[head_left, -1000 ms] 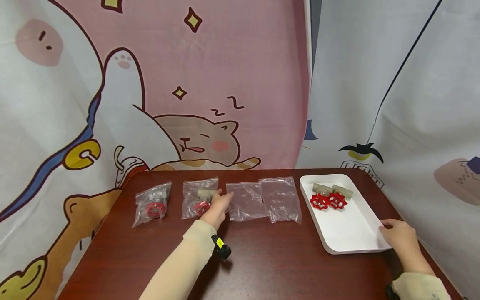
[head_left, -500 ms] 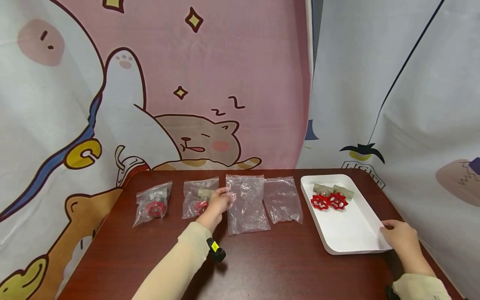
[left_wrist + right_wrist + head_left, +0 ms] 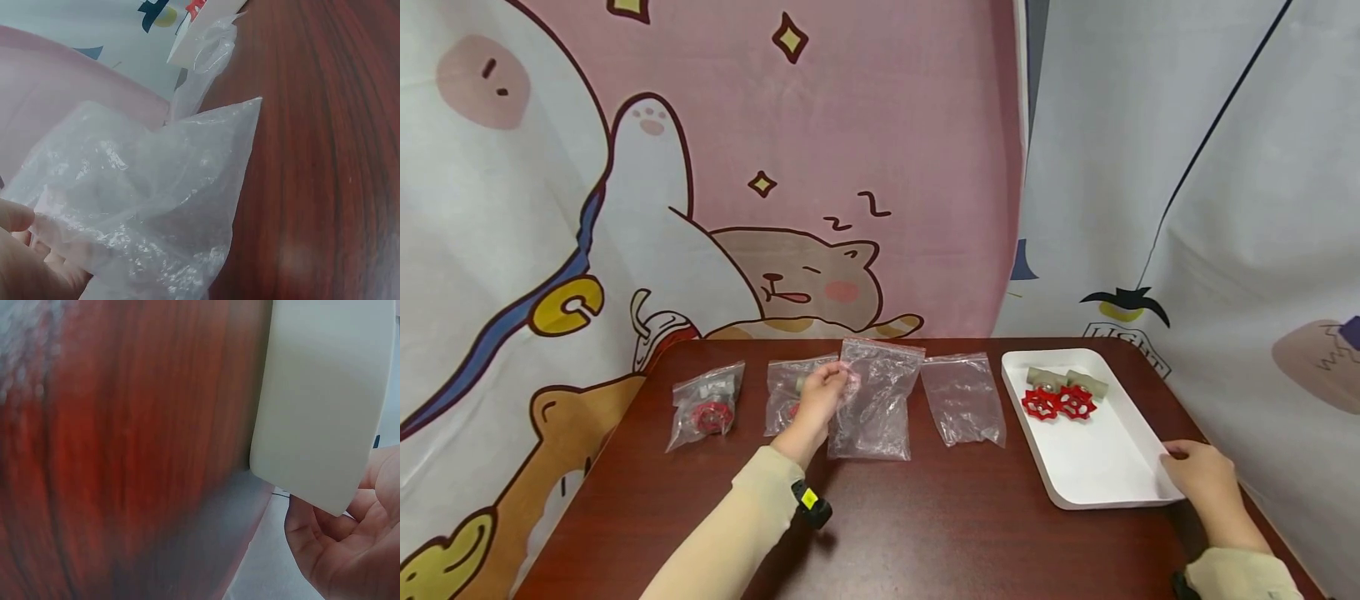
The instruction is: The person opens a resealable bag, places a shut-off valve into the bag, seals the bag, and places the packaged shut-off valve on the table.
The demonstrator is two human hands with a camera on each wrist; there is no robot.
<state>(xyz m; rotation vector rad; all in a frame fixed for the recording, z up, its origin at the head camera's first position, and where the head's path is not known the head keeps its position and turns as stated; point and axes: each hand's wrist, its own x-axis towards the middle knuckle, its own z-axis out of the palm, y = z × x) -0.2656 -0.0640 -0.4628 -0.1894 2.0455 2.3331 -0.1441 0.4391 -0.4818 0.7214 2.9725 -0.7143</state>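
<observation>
Two hands show in head view. L hand [image 3: 814,404] pinches the held bag [image 3: 880,408], a clear one, by its L side nr the top, btwn thumb & fingers. Can't tell if its low edge touches the brown table [image 3: 970,533]. Just L, part hidden by that hand, is the 2nd bag [image 3: 778,404] w/ a bit of red in it. Farther L is the end bag [image 3: 683,425], w/ a red wheel [image 3: 711,418] & a pale bit inside. Just R of the held bag lies a flat bag [image 3: 966,404]. R hand [image 3: 1202,479] grips the white tray [image 3: 1116,462] on its R side, by the near corner. In the tray's far L part sit 2 red wheels [image 3: 1040,404], side by side, & 2 dull green tubes [image 3: 1087,384] just behind them. At the back hangs a pink cloth [image 3: 880,150] w/ a sleepy cat [image 3: 801,267] on it. L wrist view: thumb & fingers at the low L edge hold the thin, shiny plastic, which fills lots of the view; the flat bag & a bit of tray show past it. R wrist view: bent fingers hold the tray's corner, its smooth side up close; blurry table on the L.
</observation>
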